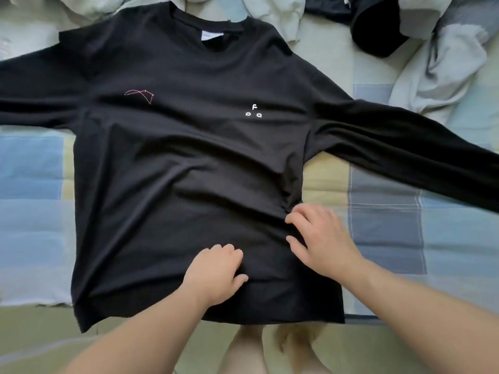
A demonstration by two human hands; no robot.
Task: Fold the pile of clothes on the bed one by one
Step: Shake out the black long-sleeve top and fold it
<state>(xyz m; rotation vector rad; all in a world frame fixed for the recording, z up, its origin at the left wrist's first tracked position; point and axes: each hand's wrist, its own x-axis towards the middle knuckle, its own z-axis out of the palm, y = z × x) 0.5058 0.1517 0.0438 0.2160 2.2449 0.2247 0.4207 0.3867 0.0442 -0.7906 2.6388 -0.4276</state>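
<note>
Kneeling or sitting at the near edge, the person shows bare legs (244, 349) just below the hem; posture not clear. Both forearms reach forward over the patchwork quilt (32, 184) of blue, green and yellow squares. Black long-sleeved shirt (172, 157) lies front-up on the quilt, hem nearest, collar farthest, body spread mostly flat with cross-wise wrinkles at mid-body. Left hand (216, 273) rests knuckles-up on the lower middle of the shirt, fingers curled down into the cloth, thumb out to the side; whether cloth is caught under the fingers cannot be told. Right hand (321, 238) sits at the shirt's right side edge, fingers spread and only slightly bent, tips touching the fabric where folds bunch toward the seam; no clear pinch visible. Chest carries a small pink line drawing (139, 96) on one side and small white marks (253, 111) on the other. Both sleeves stretch outward, the right one angling across the quilt and out of view. White label shows inside the collar. Beyond the collar: pale green garment (272, 20), crumpled. Far right: dark garment (378, 33) bunched, and a grey-white garment (448, 63) heaped beside it.
</note>
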